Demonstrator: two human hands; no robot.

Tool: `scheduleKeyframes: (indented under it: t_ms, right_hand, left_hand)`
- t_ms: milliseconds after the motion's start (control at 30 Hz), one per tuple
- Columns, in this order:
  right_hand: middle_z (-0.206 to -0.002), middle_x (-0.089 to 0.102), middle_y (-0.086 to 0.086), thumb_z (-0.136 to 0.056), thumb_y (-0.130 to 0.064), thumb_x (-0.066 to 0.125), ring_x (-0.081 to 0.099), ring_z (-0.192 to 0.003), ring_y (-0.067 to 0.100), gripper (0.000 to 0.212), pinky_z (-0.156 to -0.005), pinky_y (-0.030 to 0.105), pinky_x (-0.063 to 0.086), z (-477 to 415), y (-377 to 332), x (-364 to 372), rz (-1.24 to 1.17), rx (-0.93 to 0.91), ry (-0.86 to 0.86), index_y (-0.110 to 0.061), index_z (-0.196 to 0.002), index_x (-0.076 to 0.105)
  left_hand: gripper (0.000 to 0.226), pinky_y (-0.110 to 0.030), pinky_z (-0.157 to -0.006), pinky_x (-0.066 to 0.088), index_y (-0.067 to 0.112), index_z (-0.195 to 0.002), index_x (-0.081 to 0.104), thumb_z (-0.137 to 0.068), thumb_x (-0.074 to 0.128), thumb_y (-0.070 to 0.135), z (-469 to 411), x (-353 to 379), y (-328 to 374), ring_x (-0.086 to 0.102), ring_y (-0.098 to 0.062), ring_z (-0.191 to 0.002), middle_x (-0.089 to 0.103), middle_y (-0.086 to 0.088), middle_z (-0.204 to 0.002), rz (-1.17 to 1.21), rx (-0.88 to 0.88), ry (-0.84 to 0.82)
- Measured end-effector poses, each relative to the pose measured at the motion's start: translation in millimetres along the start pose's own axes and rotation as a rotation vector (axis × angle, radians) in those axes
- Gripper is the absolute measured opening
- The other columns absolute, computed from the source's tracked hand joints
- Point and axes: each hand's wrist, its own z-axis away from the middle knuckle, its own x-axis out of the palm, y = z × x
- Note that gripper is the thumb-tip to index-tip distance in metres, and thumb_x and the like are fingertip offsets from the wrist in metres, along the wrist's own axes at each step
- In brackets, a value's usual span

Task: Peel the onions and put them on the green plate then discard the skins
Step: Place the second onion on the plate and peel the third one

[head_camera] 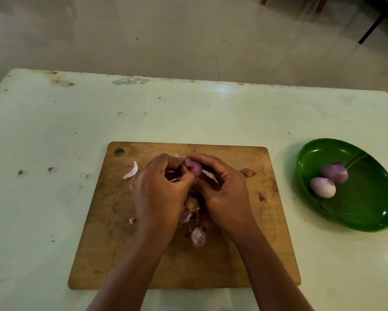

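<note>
Forearms enter from the near edge of the bench (pixel 53 131) and meet over the far half of the wooden cutting board (pixel 244 254). The right hand (pixel 222 189) cups the onion (pixel 194 167) with curled fingers, just above the board near its far edge. The left hand (pixel 159 189), also curled, pinches at the onion's left end; whether it holds a flap of skin or the bulb itself cannot be told. The visible purple surface is smooth, so peeling of this onion appears well advanced. Its long axis appears to run roughly left to right, parallel to the board's far edge; which end is the root cannot be told. Progress: two peeled onions (pixel 323 187) lie touching each other in the left part of the green plate (pixel 368 198), which sits by the bench's right edge. Remaining: finish this onion, transfer it to the plate, then collect the loose skins (pixel 197 236), heaped at the board's centre between the wrists with strays toward its left and right edges. Discarding has not begun.
</note>
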Motion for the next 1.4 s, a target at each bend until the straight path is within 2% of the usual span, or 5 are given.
scheduleKeyframes:
  t_ms: [100, 267, 733, 1100, 1400]
  right_hand:
    - [-0.118, 0.067, -0.008, -0.087, 0.006, 0.061, 0.059, -0.115, 0.005, 0.042, -0.096, 0.030, 0.052, -0.6, 0.6, -1.3, -0.038, 0.011, 0.038, -0.021, -0.120, 0.065]
    - [-0.120, 0.067, -0.007, -0.088, 0.006, 0.060, 0.059, -0.116, 0.008, 0.043, -0.098, 0.036, 0.051, -2.4, 2.1, -4.6, -0.059, 0.020, 0.062, -0.020, -0.121, 0.065]
    - [-0.116, 0.067, -0.008, -0.087, 0.001, 0.065, 0.061, -0.110, 0.004, 0.039, -0.092, 0.022, 0.052, -0.3, -4.4, -1.4, -0.030, 0.009, 0.096, -0.022, -0.119, 0.064]
    - [-0.113, 0.071, 0.005, -0.074, -0.011, 0.063, 0.065, -0.111, 0.021, 0.038, -0.088, 0.030, 0.055, -2.5, -11.2, -7.2, -0.645, 0.214, 0.084, -0.013, -0.112, 0.065]
    - [-0.101, 0.071, 0.019, -0.074, -0.008, 0.061, 0.071, -0.093, 0.027, 0.026, -0.074, 0.031, 0.059, -7.5, -19.4, -11.2, -1.155, 0.279, 0.142, 0.002, -0.095, 0.072]
  left_hand:
    - [0.014, -0.003, -0.082, 0.039, 0.022, -0.096, 0.070, -0.083, 0.067, 0.019, 2.6, 1.9, 6.0, 0.064, -0.002, -0.079, 0.068, 0.013, -0.084, 0.079, -0.043, -0.018]
    - [0.018, -0.028, -0.074, 0.057, 0.030, -0.103, 0.069, -0.084, 0.069, 0.028, 3.2, 4.3, 6.9, 0.067, 0.000, -0.084, 0.071, 0.013, -0.092, 0.186, 0.001, -0.028]
    - [0.009, -0.018, -0.069, 0.044, 0.019, -0.097, 0.054, -0.092, 0.053, 0.027, -0.8, 7.1, 4.2, 0.055, -0.013, -0.091, 0.058, 0.003, -0.097, 0.074, -0.087, -0.108]
    - [0.014, -0.003, -0.059, 0.044, 0.013, -0.086, 0.059, -0.080, 0.071, 0.008, -4.0, -1.5, 7.8, 0.059, 0.006, -0.067, 0.060, 0.008, -0.076, 0.221, -0.136, 0.017]
    - [0.017, -0.010, -0.056, 0.048, 0.011, -0.076, 0.058, -0.074, 0.075, 0.007, -3.1, 2.5, 4.6, 0.059, -0.009, -0.063, 0.060, 0.002, -0.070, 0.154, -0.086, 0.014]
